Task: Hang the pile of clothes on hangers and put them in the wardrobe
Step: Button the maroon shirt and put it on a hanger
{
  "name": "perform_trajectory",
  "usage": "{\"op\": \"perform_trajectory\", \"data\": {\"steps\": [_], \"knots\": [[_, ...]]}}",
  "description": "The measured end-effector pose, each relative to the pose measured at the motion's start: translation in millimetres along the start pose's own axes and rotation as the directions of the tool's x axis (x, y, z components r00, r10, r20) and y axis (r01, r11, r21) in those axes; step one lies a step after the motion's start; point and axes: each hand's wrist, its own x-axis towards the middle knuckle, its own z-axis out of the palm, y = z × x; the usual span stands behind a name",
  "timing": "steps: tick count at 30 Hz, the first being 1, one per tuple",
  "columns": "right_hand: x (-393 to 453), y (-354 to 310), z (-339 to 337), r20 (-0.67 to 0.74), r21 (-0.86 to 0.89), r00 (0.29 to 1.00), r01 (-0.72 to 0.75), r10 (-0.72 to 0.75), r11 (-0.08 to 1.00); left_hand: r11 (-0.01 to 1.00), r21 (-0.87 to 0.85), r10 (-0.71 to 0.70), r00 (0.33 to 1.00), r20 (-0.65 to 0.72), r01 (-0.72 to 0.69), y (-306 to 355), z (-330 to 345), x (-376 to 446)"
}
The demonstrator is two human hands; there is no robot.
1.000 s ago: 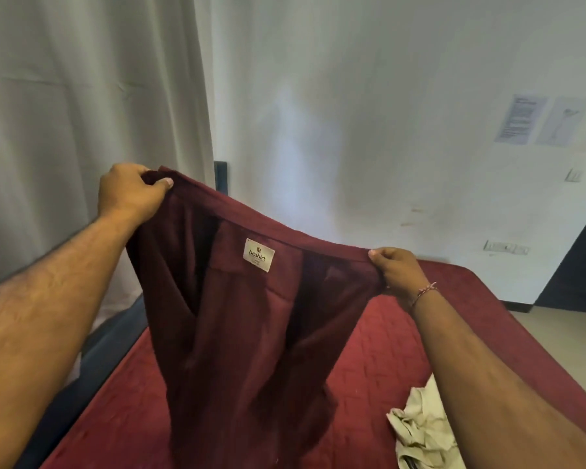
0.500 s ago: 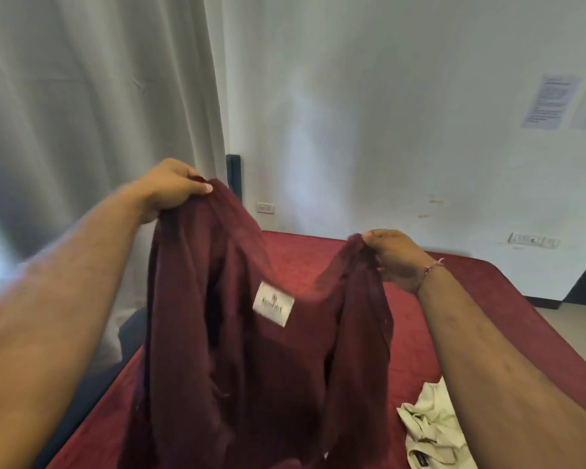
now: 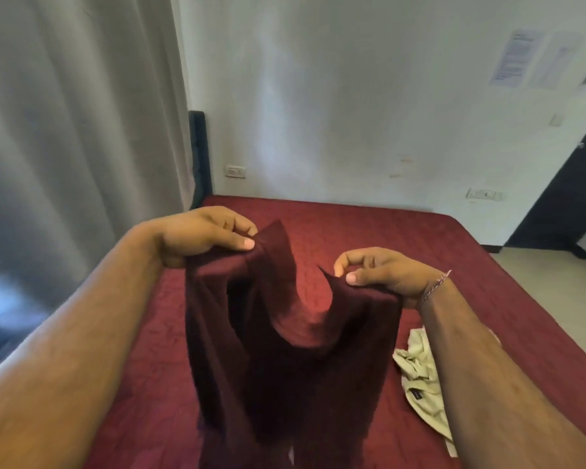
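We hold a maroon garment (image 3: 285,360) up over the bed (image 3: 437,252), and a good deal of it escapes us: its lower part runs off the bottom edge of the picture, its folds are too dark to tell front from back, and a small pale patch near that edge is too blurred to make out. To the left of our left hand (image 3: 200,236) hangs a grey curtain (image 3: 75,130), and beyond that hand a dark upright panel (image 3: 200,154) stands at the bed's far corner, its lower end hidden behind the bed. Our left hand grips one upper corner of the garment, thumb pressed on top of the cloth and fingers curled over it. The cloth sags in a deep dip between the two hands, and the red bedcover shows through the gap. Our right hand (image 3: 383,275) pinches the other upper corner between thumb and curled fingers; a thin string bracelet (image 3: 435,287) sits at its wrist. Below and just right of that hand, a crumpled pale garment (image 3: 420,384) lies on the bed, partly covered by our right forearm. On the wall beyond, papers (image 3: 535,59) are pinned up, their print unreadable.
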Motion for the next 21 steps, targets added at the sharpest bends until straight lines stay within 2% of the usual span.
{"op": "perform_trajectory", "data": {"steps": [1, 2, 3, 4, 6, 8, 9, 10, 12, 15, 17, 21], "knots": [[-5, -7, 9, 0.030, 0.019, 1.000, 0.001, -0.001, 1.000, 0.997, -0.066, 0.043, 0.993, 0.110, -0.035, -3, -4, -7], [-8, -13, 15, 0.024, 0.025, 1.000, 0.014, -0.014, 1.000, 0.991, -0.119, 0.085, 0.986, 0.142, -0.068, -7, -8, -8], [-7, -15, 21, -0.014, 0.018, 1.000, 0.022, -0.022, 1.000, 0.983, -0.161, 0.105, 0.987, 0.119, -0.086, -13, -11, -7], [-5, -16, 21, -0.076, -0.005, 0.997, 0.008, -0.009, 1.000, 0.978, -0.185, 0.102, 0.994, 0.036, -0.093, -18, -12, 0], [10, -4, 10, -0.284, -0.145, 0.958, -0.084, 0.040, 0.986, 0.992, -0.118, 0.013, 0.967, -0.256, -0.044, -37, -11, 30], [32, 17, -11, -0.574, -0.429, 0.818, -0.324, 0.022, 0.843, 0.987, 0.088, -0.063, 0.830, -0.554, 0.133, -62, -6, 64], [41, 28, -19, -0.667, -0.486, 0.745, -0.432, -0.003, 0.760, 0.954, 0.191, -0.061, 0.776, -0.628, 0.230, -74, 0, 77], [48, 41, -21, -0.703, -0.477, 0.711, -0.468, -0.004, 0.744, 0.924, 0.257, -0.051, 0.756, -0.652, 0.284, -88, 10, 85], [55, 66, -13, -0.682, -0.408, 0.730, -0.425, 0.039, 0.808, 0.904, 0.295, -0.033, 0.738, -0.673, 0.309, -109, 33, 89], [51, 131, 16, -0.605, -0.262, 0.790, -0.318, 0.102, 0.911, 0.910, 0.275, -0.005, 0.673, -0.740, 0.309, -152, 84, 80], [49, 182, 30, -0.622, -0.193, 0.778, -0.254, 0.082, 0.948, 0.914, 0.278, 0.037, 0.623, -0.781, 0.294, -184, 115, 73], [48, 299, 44, -0.714, -0.102, 0.699, -0.148, 0.031, 0.984, 0.914, 0.303, 0.139, 0.495, -0.858, 0.269, -261, 176, 71]]}}
